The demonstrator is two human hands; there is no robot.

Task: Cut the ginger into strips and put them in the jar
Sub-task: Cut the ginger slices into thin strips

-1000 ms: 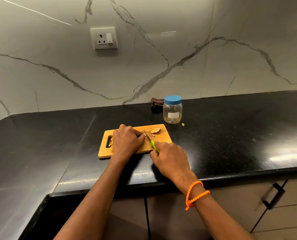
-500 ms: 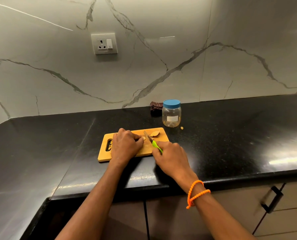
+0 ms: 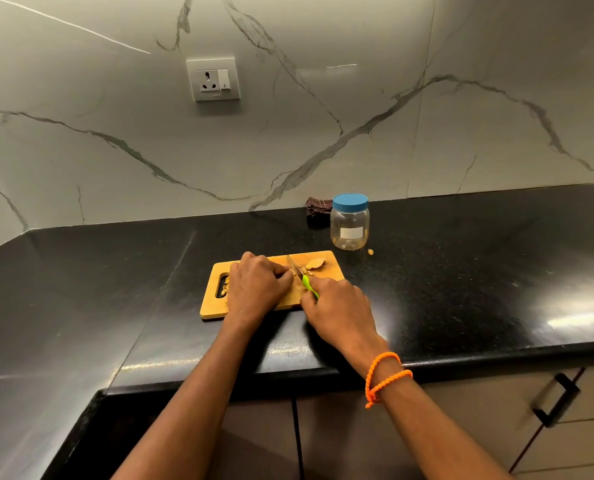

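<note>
— What is each hand doing?

— The right hand (image 3: 337, 308) is curled round the green handle of the knife (image 3: 302, 275); the blade runs up and away from its knuckles and slants across the board (image 3: 212, 299). The left hand (image 3: 255, 289) lies knuckles-up on the board, fingers bent down over something just left of the blade. I cannot tell whether it pinches the ginger or only presses on it; the piece under it is hidden.

— So where is the ginger?

— One ginger piece (image 3: 314, 263) lies just beyond the blade tip, ahead of the right hand, with small bits beside the blade. A few scraps (image 3: 225, 285) sit at the board's handle slot, left of the left hand.

— And the jar?

— The jar (image 3: 350, 223) stands upright beyond the right hand, off the board's far right corner, blue lid on. A crumb (image 3: 370, 251) lies on the counter (image 3: 461, 271) beside it, and a dark cloth (image 3: 318, 209) sits behind it at the wall.
</note>
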